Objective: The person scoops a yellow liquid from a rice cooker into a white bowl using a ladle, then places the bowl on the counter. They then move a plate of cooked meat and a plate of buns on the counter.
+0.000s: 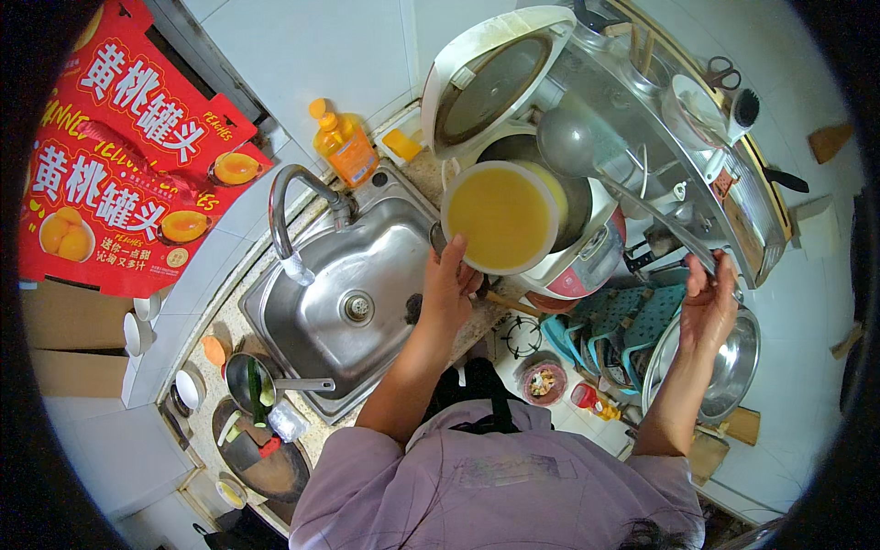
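Observation:
In my left hand (450,289) is a white bowl (448,184) of yellow liquid (500,218), held by its near rim with the thumb on top. The bowl is in front of an open rice cooker (584,275) and hides part of its dark inner pot (581,213), where more yellow liquid shows. My right hand (708,302) grips the handle of a large metal ladle (567,141). The ladle's round head is over the far side of the pot, beside the bowl. The cooker's lid (440,113) stands raised behind.
Left of the cooker lies a steel sink (392,275) with a curved faucet (278,206). An orange soap bottle (347,155) stands behind it. A small pan (240,385) and a round cutting board (275,478) sit at lower left. A metal shelf (749,240) with utensils and a metal basin (739,364) are at right.

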Available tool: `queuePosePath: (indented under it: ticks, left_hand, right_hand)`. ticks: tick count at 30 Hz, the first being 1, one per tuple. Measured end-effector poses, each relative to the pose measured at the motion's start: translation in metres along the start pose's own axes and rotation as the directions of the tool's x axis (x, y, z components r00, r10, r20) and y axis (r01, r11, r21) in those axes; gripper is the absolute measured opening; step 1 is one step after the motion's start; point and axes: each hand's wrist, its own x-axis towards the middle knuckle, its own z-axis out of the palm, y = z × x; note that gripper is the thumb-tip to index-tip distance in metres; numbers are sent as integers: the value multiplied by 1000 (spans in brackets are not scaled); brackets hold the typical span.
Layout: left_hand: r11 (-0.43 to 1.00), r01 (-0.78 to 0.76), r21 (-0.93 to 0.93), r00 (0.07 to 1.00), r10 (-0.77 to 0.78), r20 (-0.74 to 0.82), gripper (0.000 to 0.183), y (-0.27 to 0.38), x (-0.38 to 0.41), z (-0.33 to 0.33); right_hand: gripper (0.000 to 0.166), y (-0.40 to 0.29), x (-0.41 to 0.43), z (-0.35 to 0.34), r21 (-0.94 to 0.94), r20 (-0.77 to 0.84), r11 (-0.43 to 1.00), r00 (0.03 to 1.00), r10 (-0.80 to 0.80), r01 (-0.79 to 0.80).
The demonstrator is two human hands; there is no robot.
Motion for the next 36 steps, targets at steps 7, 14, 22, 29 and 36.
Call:
queuePosePath:
  ticks: [7,14,22,29,36]
  left_hand:
    - [993,-66,-95,983,49,-175,19,16,-30,-8]
    - [986,-165,-35,973,157,-169,24,26,-77,-50]
    - [974,-224,-17,947,214,-238,26,35,-110,-81]
    - [966,-253,-56,940,231,-249,28,36,-127,-98]
    - [956,-291,-37,917,268,-294,27,44,-135,-100]
  right_hand:
    - [24,79,-17,30,-238,73,971,996,50,-31]
    - [28,116,-27,26,-434,158,895,969,192,-106]
    - [39,110,-33,21,-705,264,486,827,-497,517]
    - [44,162,-68,132,-450,891,213,451,47,867]
    - [45,202,-64,137,-391,914,8,387,119,920]
